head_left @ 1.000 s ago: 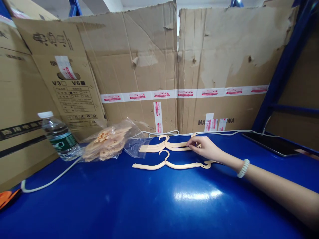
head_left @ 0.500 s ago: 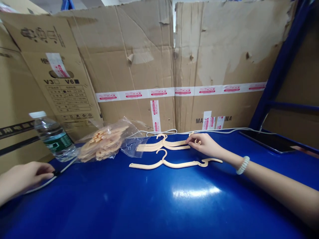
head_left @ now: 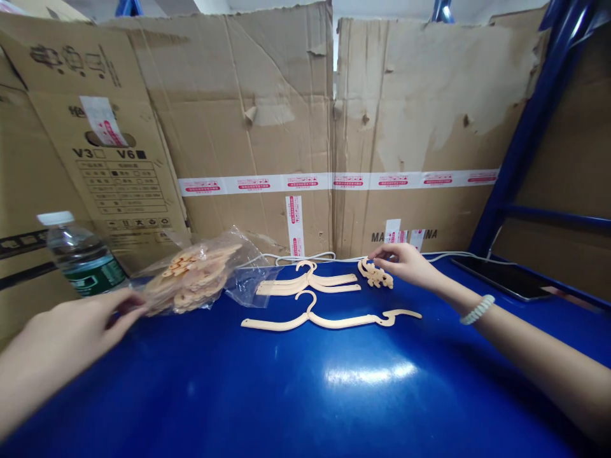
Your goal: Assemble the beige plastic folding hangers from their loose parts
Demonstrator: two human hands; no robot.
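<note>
My right hand (head_left: 405,264) is just above a small heap of pale wooden-coloured hook pieces (head_left: 377,275), its fingertips by the heap's upper edge and its fingers loosely bent, apart from the thumb. A stack of pale clothes hangers (head_left: 334,280) lies left of the heap. Nearer to me lies a single hanger (head_left: 344,323), with a loose hook-shaped arm (head_left: 398,315) meeting its right end. My left hand (head_left: 107,315) is at the near left side of a clear plastic bag (head_left: 248,280) of similar pieces (head_left: 195,273). Its thumb and fingers are curved with a gap between them.
A water bottle (head_left: 81,257) stands at the left behind my left hand. Cardboard sheets (head_left: 258,127) wall off the back of the blue table (head_left: 238,394). A white cable (head_left: 324,256) runs along the back. A dark phone or tablet (head_left: 501,278) lies at the right.
My left hand has left the cable with its black piece and moved right to the bag. My right hand has lifted up and right off the hook pieces, which now show fully.
</note>
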